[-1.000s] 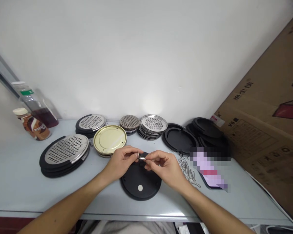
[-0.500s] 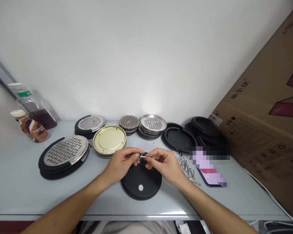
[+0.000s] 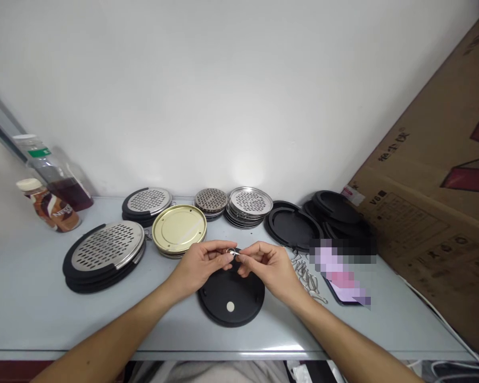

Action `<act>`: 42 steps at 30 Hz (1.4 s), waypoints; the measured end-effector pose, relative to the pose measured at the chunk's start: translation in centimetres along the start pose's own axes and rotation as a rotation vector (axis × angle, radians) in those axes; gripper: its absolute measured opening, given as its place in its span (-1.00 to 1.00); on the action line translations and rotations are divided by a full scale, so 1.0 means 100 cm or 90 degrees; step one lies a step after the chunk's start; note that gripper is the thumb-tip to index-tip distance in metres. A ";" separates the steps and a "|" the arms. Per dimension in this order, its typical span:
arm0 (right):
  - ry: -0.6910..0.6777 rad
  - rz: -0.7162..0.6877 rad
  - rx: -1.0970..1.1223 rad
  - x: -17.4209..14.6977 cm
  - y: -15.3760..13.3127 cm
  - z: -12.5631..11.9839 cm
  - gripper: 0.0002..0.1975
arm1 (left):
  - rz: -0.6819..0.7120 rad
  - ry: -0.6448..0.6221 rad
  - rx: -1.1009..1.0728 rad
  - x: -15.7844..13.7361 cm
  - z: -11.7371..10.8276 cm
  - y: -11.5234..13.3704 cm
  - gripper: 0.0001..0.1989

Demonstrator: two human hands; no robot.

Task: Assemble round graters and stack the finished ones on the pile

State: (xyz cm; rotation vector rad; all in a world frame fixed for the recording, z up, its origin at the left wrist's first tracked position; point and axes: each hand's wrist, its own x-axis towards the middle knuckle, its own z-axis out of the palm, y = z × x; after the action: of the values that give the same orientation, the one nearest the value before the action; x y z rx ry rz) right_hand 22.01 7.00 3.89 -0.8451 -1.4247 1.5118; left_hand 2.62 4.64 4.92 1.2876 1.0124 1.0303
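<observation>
Above the upper part of a round black disc [image 3: 232,295] with a white dot, my two hands meet fingertip to fingertip. Between them is a small metal clasp [image 3: 233,252] with a ring at its left end. My left hand [image 3: 201,266] pinches the ring side between thumb and index finger. From the other side, my right hand [image 3: 268,266] grips the clasp's opposite end in a pinch. Fingers cover most of the clasp. Just right of my right hand lies a loose pile of similar metal clasps [image 3: 308,277].
Stacked graters with black rims [image 3: 107,247], gold round lids [image 3: 179,229], perforated metal discs [image 3: 250,203] and black rings [image 3: 293,226] line the table's back. A phone [image 3: 345,284] lies at right beside a large carton [image 3: 423,229]. Two bottles [image 3: 51,207] stand far left.
The clasp has turned slightly between my fingertips, and its ring now shows more plainly above my left thumb. Both hands stay at nearly the same place over the black disc.
</observation>
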 end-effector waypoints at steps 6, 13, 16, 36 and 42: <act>0.005 -0.007 -0.013 -0.001 -0.001 0.002 -0.78 | 0.026 0.008 0.010 -0.001 0.001 0.001 -0.71; -0.009 0.002 0.004 -0.001 -0.002 0.002 -0.77 | 0.020 0.011 0.037 -0.002 0.001 0.004 -0.74; -0.006 0.005 0.002 -0.001 -0.002 0.001 -0.77 | 0.028 -0.001 0.036 -0.002 0.001 0.003 -0.72; -0.087 0.111 0.082 0.001 -0.005 -0.003 -0.68 | 0.082 -0.014 0.076 -0.006 0.004 0.007 -0.75; -0.159 0.178 0.089 0.004 -0.003 -0.009 -0.73 | 0.081 -0.030 0.079 -0.008 0.004 0.010 -0.76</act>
State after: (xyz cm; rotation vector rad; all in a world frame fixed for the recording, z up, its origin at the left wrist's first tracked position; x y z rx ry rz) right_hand 22.74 7.71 4.12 -0.8158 -1.3986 1.9620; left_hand 2.75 3.82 5.98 1.4872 0.9812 1.0422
